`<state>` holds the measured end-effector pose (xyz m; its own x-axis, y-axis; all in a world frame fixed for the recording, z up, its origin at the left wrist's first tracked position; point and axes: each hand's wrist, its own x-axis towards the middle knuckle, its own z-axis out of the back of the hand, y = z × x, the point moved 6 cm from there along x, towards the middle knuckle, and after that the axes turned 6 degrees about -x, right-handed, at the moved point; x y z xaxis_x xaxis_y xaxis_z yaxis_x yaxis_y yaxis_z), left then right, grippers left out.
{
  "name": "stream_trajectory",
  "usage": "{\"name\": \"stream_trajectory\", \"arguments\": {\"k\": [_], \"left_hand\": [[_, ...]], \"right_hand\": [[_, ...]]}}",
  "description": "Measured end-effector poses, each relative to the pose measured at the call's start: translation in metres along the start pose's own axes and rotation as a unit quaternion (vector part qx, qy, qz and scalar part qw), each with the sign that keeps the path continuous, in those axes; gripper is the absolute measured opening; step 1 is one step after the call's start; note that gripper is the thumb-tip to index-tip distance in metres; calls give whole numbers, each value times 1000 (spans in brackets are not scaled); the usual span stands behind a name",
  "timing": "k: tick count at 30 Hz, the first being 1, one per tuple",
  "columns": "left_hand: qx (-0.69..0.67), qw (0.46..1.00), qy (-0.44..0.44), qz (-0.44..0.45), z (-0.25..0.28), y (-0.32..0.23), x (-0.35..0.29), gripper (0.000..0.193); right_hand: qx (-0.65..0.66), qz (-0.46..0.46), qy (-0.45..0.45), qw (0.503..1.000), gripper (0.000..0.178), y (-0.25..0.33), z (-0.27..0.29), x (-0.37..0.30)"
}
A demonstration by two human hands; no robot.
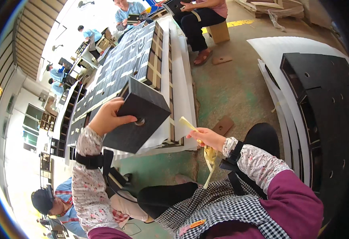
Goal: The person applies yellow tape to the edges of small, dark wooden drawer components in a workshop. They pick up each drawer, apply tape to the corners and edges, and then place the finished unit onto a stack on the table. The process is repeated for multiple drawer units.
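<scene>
A black wooden drawer-like box (144, 115) with a round hole in its face is gripped at its edge by my left hand (112, 117), thumb beside the hole. The box is tilted up over the near end of a long stack. My right hand (208, 138) is closed on crumpled strips of pale yellow masking tape (209, 156); one strip sticks up past the fingers and others dangle below. A gap separates the tape from the box. Under and beyond the box lies the stack of black boxes (130, 51), banded with cream tape along the edges.
At right, black panels with holes (322, 79) rest on white foam sheets (302, 44). A brown piece of board (224, 126) lies on the green-worn floor (238, 91). Several co-workers sit around; one at lower left (58, 203) is close to my left arm. A cardboard box (218, 32) stands at the back.
</scene>
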<state>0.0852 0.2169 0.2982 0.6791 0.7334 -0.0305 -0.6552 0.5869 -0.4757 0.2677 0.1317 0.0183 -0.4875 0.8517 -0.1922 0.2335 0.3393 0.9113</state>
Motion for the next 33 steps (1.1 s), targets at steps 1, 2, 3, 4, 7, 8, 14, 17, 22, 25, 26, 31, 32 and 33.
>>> {"name": "stream_trajectory", "arguments": {"k": [1,2,3,4,7,8,14,17,22,25,26,31,32,33], "left_hand": [[53,998,-24,-31,-1,-15,2,31],[140,988,-49,-42,-4,-33,0,31],[195,969,-109,-104,-12,-34,-11,29],[247,953,-127,-122,-23,-33,-14,29],[355,911,-137,-159,-61,-24,-20,34],[383,897,-146,-166,-76,-15,-22,27],[375,892,-186,-167,-135,20,-28,28],[327,917,-193,-125,-141,42,-37,39],[301,932,-193,-60,-129,73,-55,40],[275,949,-150,-9,-130,79,-54,36],[278,953,-120,31,-133,84,-54,37],[281,949,48,134,-140,107,-55,52],[286,951,55,103,-140,122,-62,57],[291,952,62,65,-139,116,-59,62]], "right_hand": [[10,3,-10,1000,39,4,3,-3],[20,5,-20,1000,41,9,6,-6],[29,17,-29,999,43,14,2,-9],[39,27,-46,998,45,19,3,-12],[58,36,-47,997,46,26,6,-15],[63,36,-37,997,46,28,5,-15],[94,91,-22,991,33,18,17,-6],[191,102,-81,973,27,27,26,-8],[201,100,-42,974,20,29,27,-6],[176,112,-23,978,20,32,23,-2],[180,118,-19,976,20,33,21,-2],[187,162,-24,969,22,54,20,-3],[181,171,-28,968,22,60,17,-2],[174,183,-36,967,23,67,18,1]]}}
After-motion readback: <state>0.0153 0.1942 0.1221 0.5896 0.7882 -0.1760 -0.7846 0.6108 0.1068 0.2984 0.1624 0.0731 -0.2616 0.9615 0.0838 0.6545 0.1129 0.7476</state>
